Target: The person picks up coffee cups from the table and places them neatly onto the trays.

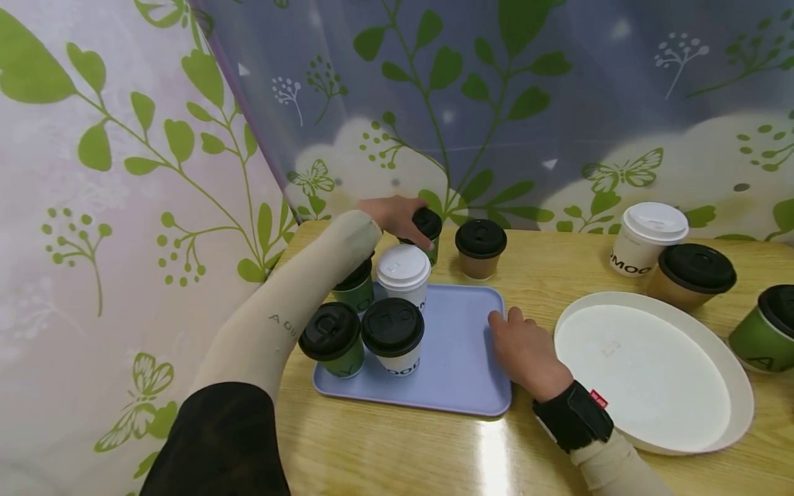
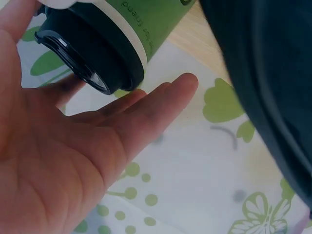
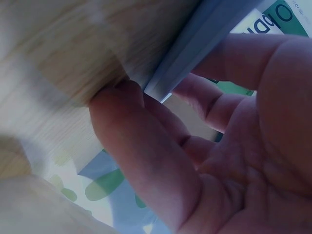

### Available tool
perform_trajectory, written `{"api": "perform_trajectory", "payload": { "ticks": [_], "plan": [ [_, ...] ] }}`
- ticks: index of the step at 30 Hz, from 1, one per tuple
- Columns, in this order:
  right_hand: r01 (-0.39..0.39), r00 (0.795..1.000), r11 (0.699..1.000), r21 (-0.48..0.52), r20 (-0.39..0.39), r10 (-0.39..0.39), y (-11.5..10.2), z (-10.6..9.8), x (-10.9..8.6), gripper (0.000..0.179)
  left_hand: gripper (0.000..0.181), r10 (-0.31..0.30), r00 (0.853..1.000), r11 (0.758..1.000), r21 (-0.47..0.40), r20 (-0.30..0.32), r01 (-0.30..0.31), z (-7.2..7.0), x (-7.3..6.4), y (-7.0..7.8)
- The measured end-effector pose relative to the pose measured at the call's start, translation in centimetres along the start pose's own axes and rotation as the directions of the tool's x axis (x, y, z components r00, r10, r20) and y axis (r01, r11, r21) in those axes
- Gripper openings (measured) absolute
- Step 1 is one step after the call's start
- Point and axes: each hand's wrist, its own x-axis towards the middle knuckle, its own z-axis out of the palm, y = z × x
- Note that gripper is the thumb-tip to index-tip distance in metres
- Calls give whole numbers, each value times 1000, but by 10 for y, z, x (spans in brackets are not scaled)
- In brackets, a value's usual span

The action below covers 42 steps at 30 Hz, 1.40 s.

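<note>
My left hand (image 1: 397, 215) reaches across to the back of the table, its fingers spread around the black lid of a green paper cup (image 1: 433, 252). In the left wrist view the fingers extend loosely beside the lid (image 2: 92, 48). My right hand (image 1: 527, 351) holds the right edge of a lavender tray (image 1: 462, 358), fingers bent at its rim (image 3: 180, 53). On the tray's left half stand several lidded cups: a white cup with a white lid (image 1: 403, 267), a white cup with a black lid (image 1: 393, 331), and green cups (image 1: 331, 337) with black lids, one partly behind my left arm.
Right of the green cup stands a brown cup (image 1: 480, 248) with a black lid. A round white tray (image 1: 645, 372) lies to the right. Around it are a white cup (image 1: 651, 234), another brown cup (image 1: 695, 272) and a green cup (image 1: 766, 331). Patterned curtain (image 1: 459, 117) hangs behind the table.
</note>
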Motion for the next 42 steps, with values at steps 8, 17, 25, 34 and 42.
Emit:
{"api": "perform_trajectory", "payload": {
  "ticks": [8,17,25,34,42],
  "plan": [
    [1,1000,1000,8,-10,0,-1,-1,-1,20,95,32,999,999,-38,-33,-33,4,4,5],
    [-8,1000,1000,5,10,7,-2,-2,0,20,91,64,996,997,-39,-65,-67,1,3,3],
    [-4,1000,1000,-1,4,4,-2,-2,-1,19,92,71,993,996,-38,-95,-75,-6,-6,6],
    [-4,1000,1000,3,1,4,0,-1,1,18,89,57,989,997,-39,-138,-63,-11,-16,5],
    [-9,1000,1000,11,22,9,-1,-1,2,19,87,70,986,996,-39,-151,-77,-11,-23,6]
  ]
}}
